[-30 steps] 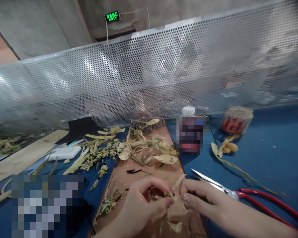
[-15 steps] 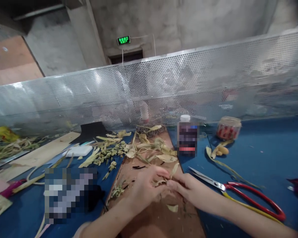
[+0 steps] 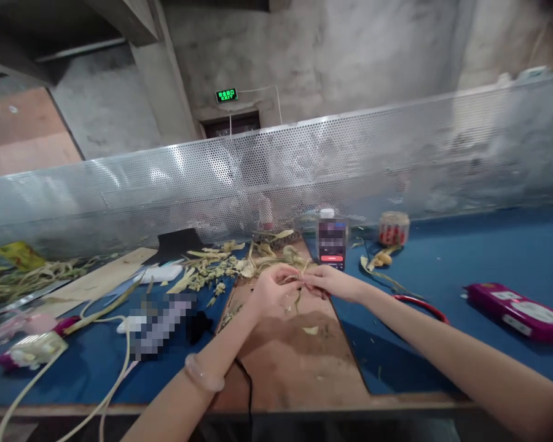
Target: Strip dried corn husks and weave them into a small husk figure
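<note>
My left hand (image 3: 273,290) and my right hand (image 3: 335,283) meet above a brown board (image 3: 299,362), fingertips close together. Both are closed in a pinch on a pale dried plant strip (image 3: 297,301), whose thin end dangles below the fingers. Just beyond my hands, a heap of dry, husk-like leaves (image 3: 291,253) lies on the far part of the board. One loose leaf scrap (image 3: 310,330) rests on the board nearer to me. My fingers hide most of the strip.
Small dried pieces (image 3: 212,277) lie left of the board. A white-capped bottle (image 3: 327,214) and a jar (image 3: 394,229) stand at the back right. My right forearm mostly covers red-handled scissors (image 3: 424,305). A magenta box-shaped object (image 3: 518,312) lies far right. A perforated metal screen (image 3: 276,159) runs behind.
Both hands have moved farther from me along the board, still together on the strip. The view has shifted, showing the table's front edge and more of the magenta object; my forearm now covers most of the scissors.
</note>
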Demonstrator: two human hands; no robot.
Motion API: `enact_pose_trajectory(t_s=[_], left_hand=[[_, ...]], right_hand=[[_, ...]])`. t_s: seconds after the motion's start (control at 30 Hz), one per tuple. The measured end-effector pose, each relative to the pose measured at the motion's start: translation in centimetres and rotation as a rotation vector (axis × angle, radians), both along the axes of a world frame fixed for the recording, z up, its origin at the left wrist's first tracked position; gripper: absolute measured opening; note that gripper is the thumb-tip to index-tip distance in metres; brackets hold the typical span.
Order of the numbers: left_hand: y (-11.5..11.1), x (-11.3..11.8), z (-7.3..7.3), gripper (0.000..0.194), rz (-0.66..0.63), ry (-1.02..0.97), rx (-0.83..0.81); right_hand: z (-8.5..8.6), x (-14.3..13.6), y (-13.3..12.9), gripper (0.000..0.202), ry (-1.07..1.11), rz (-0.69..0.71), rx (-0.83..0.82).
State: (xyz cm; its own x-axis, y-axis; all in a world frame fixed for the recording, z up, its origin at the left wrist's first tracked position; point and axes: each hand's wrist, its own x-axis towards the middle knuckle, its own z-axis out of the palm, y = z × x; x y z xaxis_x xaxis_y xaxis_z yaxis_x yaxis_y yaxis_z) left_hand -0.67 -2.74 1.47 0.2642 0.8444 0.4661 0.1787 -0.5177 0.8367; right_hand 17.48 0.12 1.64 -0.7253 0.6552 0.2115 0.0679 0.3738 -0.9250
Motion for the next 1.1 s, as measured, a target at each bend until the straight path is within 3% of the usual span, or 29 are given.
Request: enact_pose_trajectory(t_s=[0.1,0.23,0.63,0.87,1.1], left_hand=[[0.6,-0.6,-0.4,0.041,0.013,-0.013,-0.06],[0.8,-1.5,-1.1,0.034,0.122,0.083,-0.076],[1.6,-1.9,-1.3,0.029,0.046,-0.017,-0.058],[2.2,-2.3,-1.6,0.025,0.164,0.183,0.033],[2.2,-2.3,-2.2,0.012,0.035,0.254,0.082]], right_hand=[[-0.4,-0.4,0.4,0.042,-0.084,-0.045,0.095],[-1.6,-1.4,0.3,0.043,-0.128,-0.176,0.207],[-2.4,-2.7,0.3,0.042,0.023,-0.207,0.263],[-2.8,-2.2,0.5,0.042,0.04,-0.092,0.168],[-3.1,-2.3,0.5,0.036,0.124,-0.104,0.022]])
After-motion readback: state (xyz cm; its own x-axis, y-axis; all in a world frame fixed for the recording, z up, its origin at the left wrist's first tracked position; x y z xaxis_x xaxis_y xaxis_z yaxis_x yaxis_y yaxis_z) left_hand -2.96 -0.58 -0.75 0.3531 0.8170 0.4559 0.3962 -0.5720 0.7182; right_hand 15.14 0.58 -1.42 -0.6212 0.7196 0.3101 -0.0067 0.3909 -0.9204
